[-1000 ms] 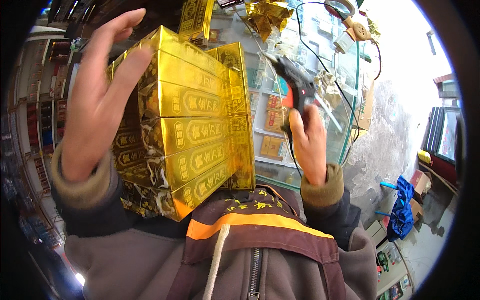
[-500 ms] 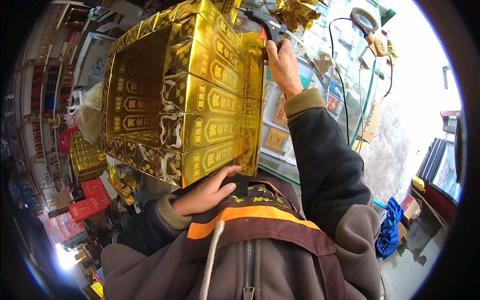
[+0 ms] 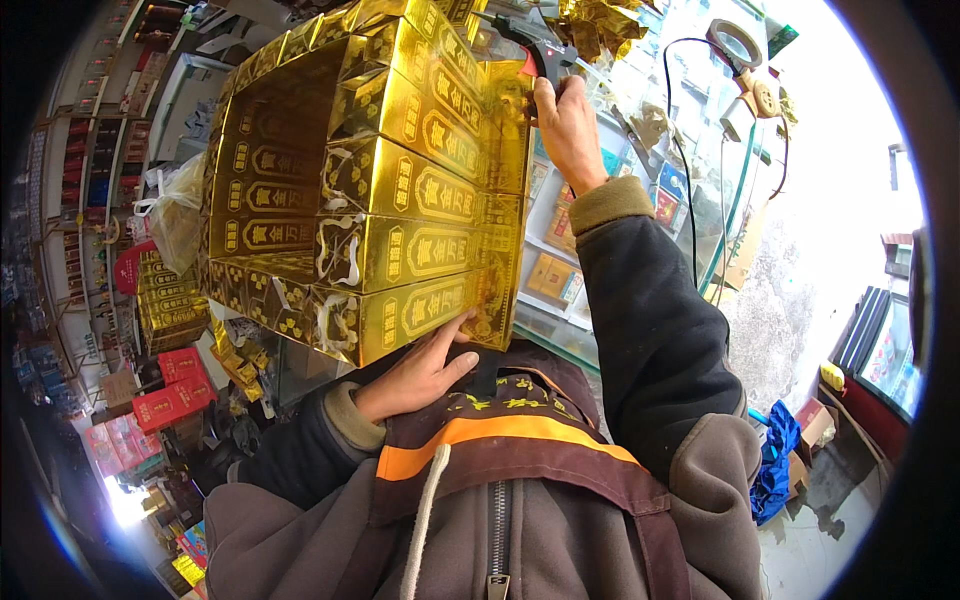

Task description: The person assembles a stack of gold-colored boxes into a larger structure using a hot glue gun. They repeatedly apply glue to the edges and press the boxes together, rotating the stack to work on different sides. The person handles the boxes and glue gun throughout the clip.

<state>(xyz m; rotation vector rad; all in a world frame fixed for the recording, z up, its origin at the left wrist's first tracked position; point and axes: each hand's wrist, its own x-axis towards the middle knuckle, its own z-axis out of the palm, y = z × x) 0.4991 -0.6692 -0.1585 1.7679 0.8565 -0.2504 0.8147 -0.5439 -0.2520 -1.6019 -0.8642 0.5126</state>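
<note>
The left hand lies low against the near edge of the gold carton block. Its fingers are nearly straight and close together, the thumb a little apart; they grip nothing, and the tips rest on the gold wall, probably to steady it. The block rises just beyond these fingers, tilted, with its hollow facing up and to their left, which seems to leave the outer wall free for both hands. White strands, likely glue, cross the carton ends left of the same fingers.

The right hand is up by the block's far right edge, its fingers curled around the grip of a black glue gun. The nozzle points away to the left of those fingers, a hold that presumably keeps the skin clear of a hot tip; whether the tip touches anything I cannot tell.

Below the right fingers, the glass surface shows small packets through it. Crumpled gold foil lies just beyond them, and a tape roll farther to their right, perhaps kept off to the side for room. A black cord loops slackly right of these fingers; I cannot trace its ends.
</note>
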